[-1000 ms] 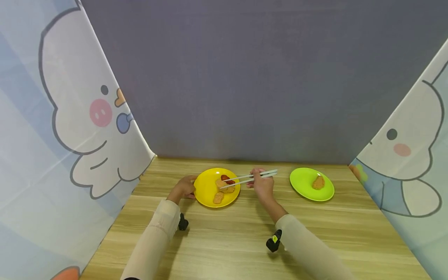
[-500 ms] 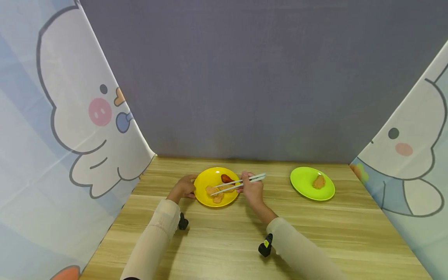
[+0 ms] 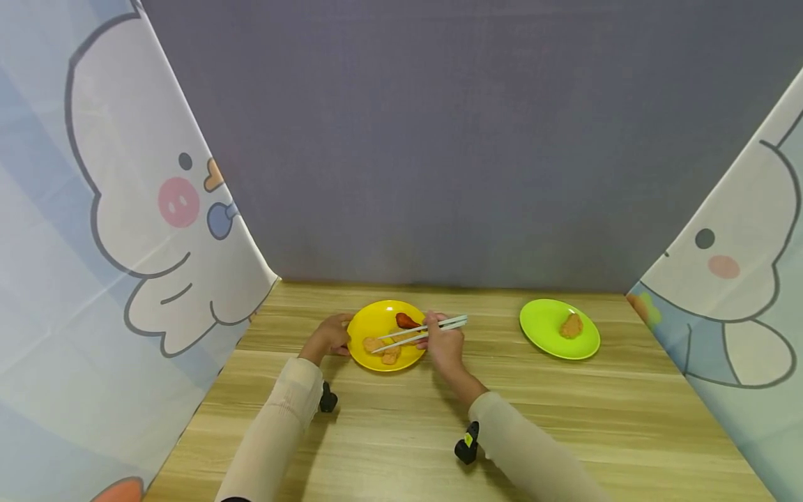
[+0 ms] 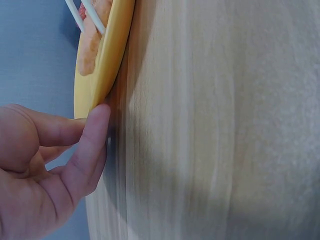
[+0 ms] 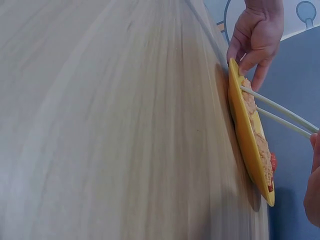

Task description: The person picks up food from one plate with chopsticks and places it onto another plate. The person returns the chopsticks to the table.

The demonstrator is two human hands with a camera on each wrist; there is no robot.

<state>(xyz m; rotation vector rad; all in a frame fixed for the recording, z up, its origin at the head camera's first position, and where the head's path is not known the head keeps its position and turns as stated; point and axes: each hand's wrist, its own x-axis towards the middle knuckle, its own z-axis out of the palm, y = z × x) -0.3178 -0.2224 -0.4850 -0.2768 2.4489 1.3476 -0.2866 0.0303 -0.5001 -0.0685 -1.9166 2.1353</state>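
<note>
My left hand (image 3: 330, 335) holds the left rim of a yellow plate (image 3: 370, 317), thumb and fingers pinching the edge in the left wrist view. With my right hand (image 3: 447, 345) I grip a pair of pale chopsticks (image 5: 285, 111) reaching in over the plate from the right. Their tips, slightly spread, are right at the leftmost fried chicken piece (image 3: 371, 344). Another golden piece (image 3: 391, 357) lies at the near side, and more breaded food sits partly hidden under the sticks. Behind them is a red-brown drumstick (image 3: 406, 321).
A green plate (image 3: 542, 324) bearing one fried chicken piece (image 3: 571, 326) stands on the wooden table (image 3: 389, 432) to the right. A grey panel (image 3: 452, 153) rises behind the table, with cartoon-printed cloths at both sides.
My right hand has moved left with the chopsticks. The chicken piece at their tips has shifted left and nearer, away from the drumstick. My left hand stays at the rim.
</note>
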